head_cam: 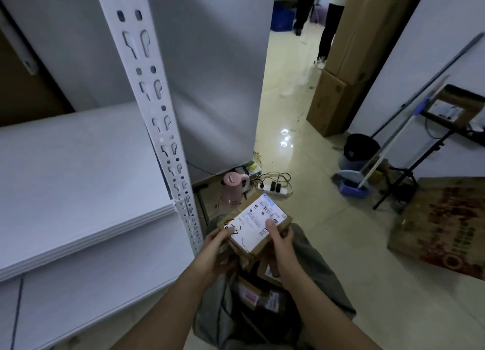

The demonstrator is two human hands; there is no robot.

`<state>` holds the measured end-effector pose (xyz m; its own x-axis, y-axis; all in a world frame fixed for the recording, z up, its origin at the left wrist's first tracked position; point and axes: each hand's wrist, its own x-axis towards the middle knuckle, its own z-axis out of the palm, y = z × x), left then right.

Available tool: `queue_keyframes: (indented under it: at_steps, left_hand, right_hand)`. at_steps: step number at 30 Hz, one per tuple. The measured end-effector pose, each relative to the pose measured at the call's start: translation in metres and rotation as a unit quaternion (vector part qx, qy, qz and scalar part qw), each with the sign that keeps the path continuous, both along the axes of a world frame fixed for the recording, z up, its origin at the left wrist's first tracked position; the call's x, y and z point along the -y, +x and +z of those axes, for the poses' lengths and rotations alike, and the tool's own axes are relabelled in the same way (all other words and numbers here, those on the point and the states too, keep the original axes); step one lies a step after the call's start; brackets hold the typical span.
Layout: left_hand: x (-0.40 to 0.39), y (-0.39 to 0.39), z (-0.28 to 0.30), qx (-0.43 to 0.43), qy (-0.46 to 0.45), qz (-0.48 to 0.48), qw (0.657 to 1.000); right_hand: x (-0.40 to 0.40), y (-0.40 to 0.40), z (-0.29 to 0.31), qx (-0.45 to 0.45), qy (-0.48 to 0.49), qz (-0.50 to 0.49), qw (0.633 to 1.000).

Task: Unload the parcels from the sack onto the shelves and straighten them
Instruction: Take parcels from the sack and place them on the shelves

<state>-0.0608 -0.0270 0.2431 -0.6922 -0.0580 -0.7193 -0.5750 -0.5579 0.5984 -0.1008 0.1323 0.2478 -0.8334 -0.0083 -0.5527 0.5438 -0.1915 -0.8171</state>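
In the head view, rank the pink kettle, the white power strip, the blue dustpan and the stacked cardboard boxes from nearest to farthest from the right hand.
From the right hand:
1. Pink kettle, just beyond, by the shelf post.
2. White power strip, on the floor; nearly tied with the kettle.
3. Blue dustpan, right.
4. Stacked cardboard boxes, far doorway.

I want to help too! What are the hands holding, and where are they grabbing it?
A labelled cardboard parcel, left hand at its near-left end, right hand on its right edge.

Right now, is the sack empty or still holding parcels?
Still holding parcels: labelled boxes show inside the open sack, below the parcel both hands hold.
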Motion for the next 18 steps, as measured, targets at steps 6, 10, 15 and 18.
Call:
queue_keyframes:
  at_steps: [6, 10, 15, 18]
  left_hand:
    - [0.015, 0.012, 0.029, -0.045, -0.035, -0.1, 0.993]
    - [0.034, 0.018, 0.051, -0.068, -0.074, -0.095, 0.99]
    - [0.052, 0.038, 0.08, -0.097, -0.134, -0.097, 0.981]
    - [0.058, 0.058, 0.094, -0.114, -0.159, -0.06, 0.979]
  right_hand:
    - [0.005, -0.006, 0.017, -0.042, 0.033, 0.001, 0.999]
    - [0.014, -0.004, 0.032, -0.087, 0.043, 0.042, 0.994]
    - [0.038, 0.003, 0.052, -0.151, 0.023, 0.113, 0.982]
    - [0.055, 0.007, 0.065, -0.191, 0.01, 0.154, 0.969]
